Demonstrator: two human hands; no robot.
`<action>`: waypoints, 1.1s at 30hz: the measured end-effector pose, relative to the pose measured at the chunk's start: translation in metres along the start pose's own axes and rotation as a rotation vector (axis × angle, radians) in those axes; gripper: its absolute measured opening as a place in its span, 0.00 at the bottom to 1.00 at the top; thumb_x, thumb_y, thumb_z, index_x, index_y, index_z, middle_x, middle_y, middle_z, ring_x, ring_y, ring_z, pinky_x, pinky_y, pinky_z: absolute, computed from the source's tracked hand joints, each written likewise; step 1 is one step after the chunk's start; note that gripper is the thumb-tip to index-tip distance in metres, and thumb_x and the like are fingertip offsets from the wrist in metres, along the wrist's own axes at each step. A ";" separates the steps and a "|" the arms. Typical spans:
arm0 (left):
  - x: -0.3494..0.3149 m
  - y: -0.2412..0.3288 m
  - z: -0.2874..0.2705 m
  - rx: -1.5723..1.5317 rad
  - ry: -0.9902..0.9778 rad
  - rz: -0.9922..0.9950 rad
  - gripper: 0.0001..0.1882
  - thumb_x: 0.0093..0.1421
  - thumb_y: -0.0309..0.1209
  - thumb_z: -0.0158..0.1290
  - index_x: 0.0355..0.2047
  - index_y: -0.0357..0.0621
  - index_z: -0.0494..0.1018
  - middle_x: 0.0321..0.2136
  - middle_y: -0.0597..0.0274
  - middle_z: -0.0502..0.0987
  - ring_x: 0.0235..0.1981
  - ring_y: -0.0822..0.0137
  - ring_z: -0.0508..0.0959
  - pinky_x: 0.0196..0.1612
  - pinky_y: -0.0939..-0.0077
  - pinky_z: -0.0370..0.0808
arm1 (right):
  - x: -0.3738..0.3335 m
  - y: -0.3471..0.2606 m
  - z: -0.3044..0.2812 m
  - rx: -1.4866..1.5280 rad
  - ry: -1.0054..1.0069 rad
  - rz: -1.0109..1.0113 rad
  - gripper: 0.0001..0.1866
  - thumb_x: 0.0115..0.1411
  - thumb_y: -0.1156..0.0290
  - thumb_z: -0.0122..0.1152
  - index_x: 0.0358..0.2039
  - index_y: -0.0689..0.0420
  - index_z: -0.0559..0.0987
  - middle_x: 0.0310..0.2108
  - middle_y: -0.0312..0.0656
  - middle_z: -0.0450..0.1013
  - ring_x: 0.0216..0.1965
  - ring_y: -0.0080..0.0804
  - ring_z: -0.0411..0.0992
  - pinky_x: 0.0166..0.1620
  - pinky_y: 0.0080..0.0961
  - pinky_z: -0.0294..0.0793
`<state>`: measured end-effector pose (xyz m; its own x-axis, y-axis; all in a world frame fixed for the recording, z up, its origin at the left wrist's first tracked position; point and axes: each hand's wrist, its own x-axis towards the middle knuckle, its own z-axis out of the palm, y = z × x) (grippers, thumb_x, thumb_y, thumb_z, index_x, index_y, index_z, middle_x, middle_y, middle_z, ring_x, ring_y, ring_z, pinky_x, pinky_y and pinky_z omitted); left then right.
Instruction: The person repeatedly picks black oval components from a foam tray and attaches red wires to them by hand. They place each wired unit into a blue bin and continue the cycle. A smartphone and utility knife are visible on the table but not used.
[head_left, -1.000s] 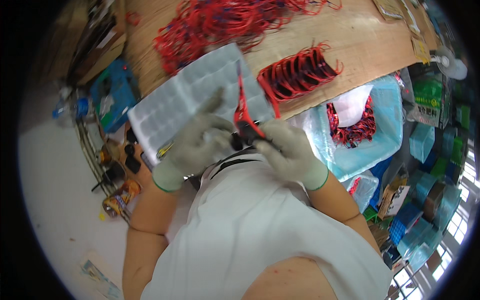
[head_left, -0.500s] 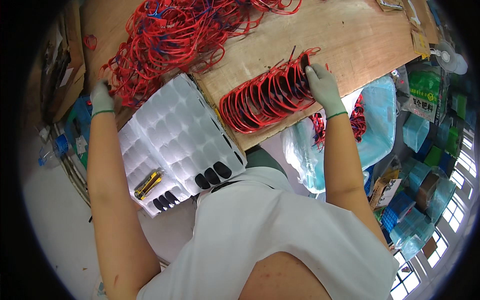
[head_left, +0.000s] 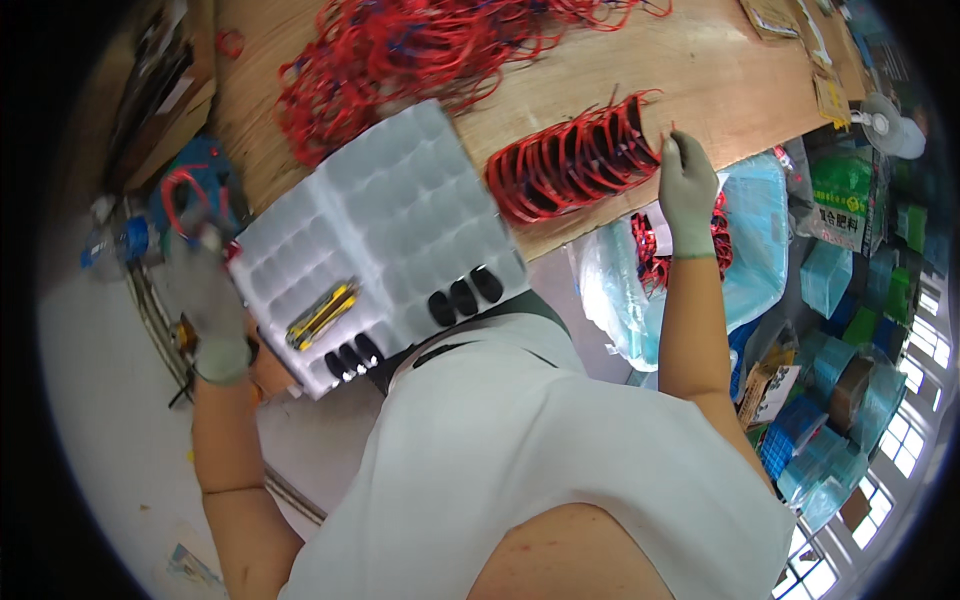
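My left hand (head_left: 205, 300), gloved and smeared by motion, is beside the left edge of a pale moulded tray (head_left: 400, 200). A red glasses frame (head_left: 183, 185) sticks up from its fingers. The gloved right hand (head_left: 688, 195) is closed, thumb against fingers, at the right end of a row of red glasses with dark lenses (head_left: 575, 160). A small red tip shows at its fingertips; what it belongs to is hidden. Dark oval lenses (head_left: 463, 297) sit in the tray's lower hollows, and a yellow utility knife (head_left: 322, 315) lies on it.
A tangled heap of red frames (head_left: 390, 70) covers the far part of the wooden table (head_left: 690, 70). Right of the table edge, a bag-lined blue bin (head_left: 755, 250) holds more red glasses. A bottle (head_left: 125, 240) stands at left, a white fan (head_left: 890, 130) at far right.
My left hand has left the heap and come down beside the tray with a red frame. My right hand has drawn slightly away from the row's end. The view has shifted.
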<state>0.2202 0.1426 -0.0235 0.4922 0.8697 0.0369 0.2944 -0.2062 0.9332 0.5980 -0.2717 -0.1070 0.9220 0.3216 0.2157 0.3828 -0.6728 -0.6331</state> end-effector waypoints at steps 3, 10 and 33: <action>-0.093 0.002 -0.025 -0.079 -0.235 -0.016 0.20 0.69 0.24 0.43 0.60 0.35 0.62 0.40 0.55 0.78 0.42 0.66 0.78 0.50 0.69 0.76 | -0.080 -0.064 0.000 0.171 -0.173 0.050 0.16 0.64 0.63 0.62 0.45 0.62 0.81 0.39 0.49 0.80 0.42 0.41 0.79 0.48 0.36 0.76; -0.181 0.022 -0.040 -0.310 -0.399 -0.126 0.17 0.71 0.25 0.39 0.58 0.34 0.63 0.38 0.52 0.78 0.34 0.68 0.78 0.41 0.72 0.79 | -0.197 -0.170 0.047 -0.179 -0.360 -0.208 0.12 0.55 0.66 0.64 0.36 0.60 0.82 0.34 0.52 0.76 0.40 0.53 0.74 0.47 0.48 0.72; -0.212 0.014 -0.048 -0.176 -0.686 0.092 0.10 0.71 0.27 0.46 0.47 0.33 0.70 0.29 0.57 0.80 0.29 0.68 0.79 0.36 0.73 0.76 | -0.265 -0.309 0.006 1.003 -0.838 0.205 0.17 0.63 0.83 0.58 0.53 0.67 0.72 0.41 0.48 0.78 0.39 0.29 0.78 0.42 0.25 0.82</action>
<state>0.0804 -0.0228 -0.0012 0.9300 0.3626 -0.0611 0.1189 -0.1394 0.9831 0.2346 -0.1452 0.0275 0.5038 0.8293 -0.2418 -0.3019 -0.0932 -0.9488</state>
